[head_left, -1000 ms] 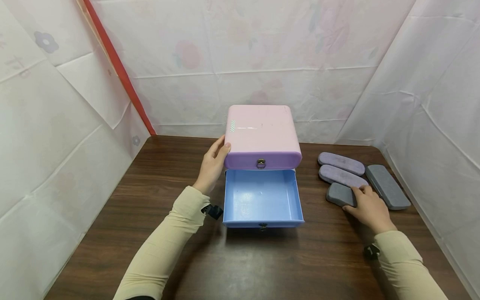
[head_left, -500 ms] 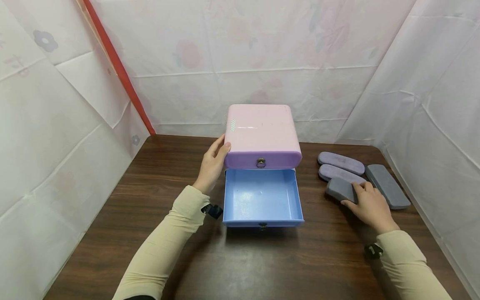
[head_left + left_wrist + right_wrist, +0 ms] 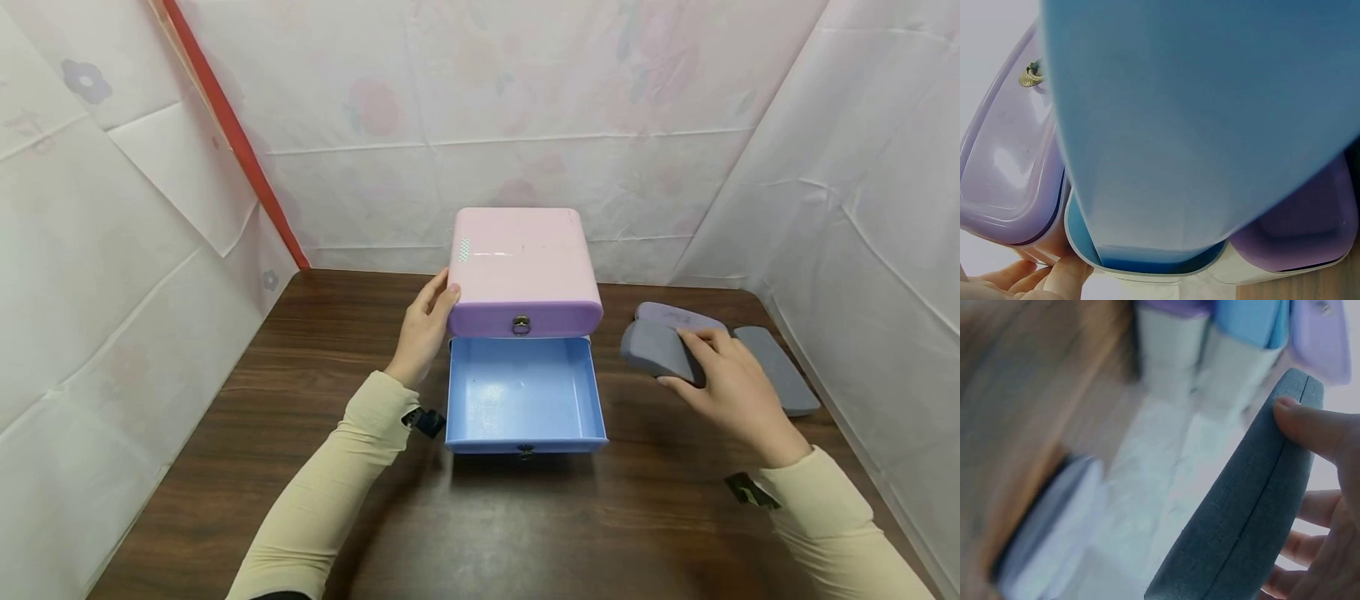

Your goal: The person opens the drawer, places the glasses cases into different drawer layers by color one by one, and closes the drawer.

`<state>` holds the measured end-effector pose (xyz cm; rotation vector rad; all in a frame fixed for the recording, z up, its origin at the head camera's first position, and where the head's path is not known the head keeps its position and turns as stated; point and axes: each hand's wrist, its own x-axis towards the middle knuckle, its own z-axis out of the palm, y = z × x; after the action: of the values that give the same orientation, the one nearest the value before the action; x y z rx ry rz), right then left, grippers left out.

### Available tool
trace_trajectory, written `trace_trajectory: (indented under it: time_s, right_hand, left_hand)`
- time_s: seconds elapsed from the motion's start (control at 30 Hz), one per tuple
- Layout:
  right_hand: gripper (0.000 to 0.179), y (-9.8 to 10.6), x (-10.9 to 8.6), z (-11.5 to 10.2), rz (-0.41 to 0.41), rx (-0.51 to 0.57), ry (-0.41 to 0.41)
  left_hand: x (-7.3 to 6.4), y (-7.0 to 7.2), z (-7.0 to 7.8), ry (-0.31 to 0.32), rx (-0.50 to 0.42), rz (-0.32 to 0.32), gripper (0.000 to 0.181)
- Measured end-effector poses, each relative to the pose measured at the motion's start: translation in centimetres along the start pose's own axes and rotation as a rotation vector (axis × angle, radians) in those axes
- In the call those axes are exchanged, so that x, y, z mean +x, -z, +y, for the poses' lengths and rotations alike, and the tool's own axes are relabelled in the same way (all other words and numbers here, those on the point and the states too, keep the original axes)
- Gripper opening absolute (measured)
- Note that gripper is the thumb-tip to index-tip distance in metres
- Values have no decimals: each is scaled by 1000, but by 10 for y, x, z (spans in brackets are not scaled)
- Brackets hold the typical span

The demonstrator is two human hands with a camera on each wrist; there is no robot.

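Note:
My right hand (image 3: 731,396) grips one end of a grey glasses case (image 3: 658,348), lifted over the right side of the table. In the right wrist view, the thumb lies on the case (image 3: 1241,500) near its seam, with the fingers on the other side. A small drawer unit with a pink top (image 3: 523,254) stands in the middle. Its blue drawer (image 3: 525,392) is pulled out, with nothing inside. My left hand (image 3: 422,333) rests against the unit's left side, thumb at the front corner. A purple drawer front (image 3: 1010,150) shows above the blue one.
A purple glasses case (image 3: 678,314) lies behind the lifted one, which hides a second purple case. Another grey case (image 3: 780,371) lies by the right-hand curtain (image 3: 885,208). A patterned curtain (image 3: 420,125) hangs behind the brown wooden table (image 3: 352,333).
My right hand has raised the grey glasses case off the table and brought it left and up, over the purple cases. The left hand and the drawer unit stay put.

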<state>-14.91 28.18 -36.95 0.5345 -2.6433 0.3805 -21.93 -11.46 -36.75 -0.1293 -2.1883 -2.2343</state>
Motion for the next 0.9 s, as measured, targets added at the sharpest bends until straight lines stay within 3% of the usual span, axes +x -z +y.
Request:
trace_trajectory:
  time_s: [0.23, 0.63, 0.9]
  right_hand:
    - [77, 10, 16, -37, 50, 38, 173]
    - [76, 4, 34, -90, -60, 67, 293]
    - [77, -14, 51, -118, -86, 57, 412]
  left_hand:
    - [0, -1, 0, 1, -8, 0, 59]
    - [0, -5, 0, 13, -24, -4, 57]
    - [3, -5, -1, 18, -17, 8, 57]
